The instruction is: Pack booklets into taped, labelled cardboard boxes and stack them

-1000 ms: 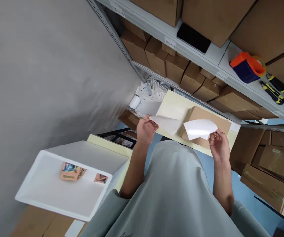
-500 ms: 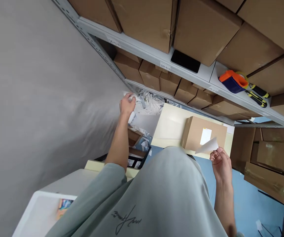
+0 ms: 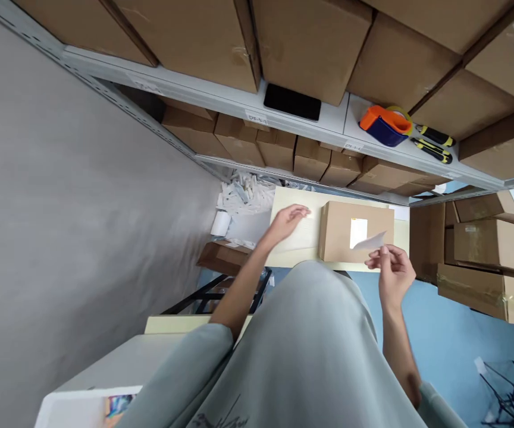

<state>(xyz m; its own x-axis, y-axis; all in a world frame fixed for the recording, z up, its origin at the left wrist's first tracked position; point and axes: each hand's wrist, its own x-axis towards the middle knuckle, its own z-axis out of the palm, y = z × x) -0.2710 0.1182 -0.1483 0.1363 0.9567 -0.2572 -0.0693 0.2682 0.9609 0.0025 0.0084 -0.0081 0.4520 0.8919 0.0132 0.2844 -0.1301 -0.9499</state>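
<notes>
In the head view a brown cardboard box with a white label on its face lies on the cream tabletop. My right hand pinches a curled white slip of paper by its edge, in front of the box's right part. Over the tabletop, left of the box, my left hand reaches with its fingers stretched out. I see nothing in it, and it is apart from the box.
White scraps and a white roll lie left of the tabletop. Above, a grey shelf bears cartons, a black phone, an orange and blue tape dispenser and yellow-black cutters. Stacked boxes stand at right.
My left hand has left the white scraps by the wall and moved right, over the tabletop. My right hand keeps the paper slip near the box. The camera view has shifted.
</notes>
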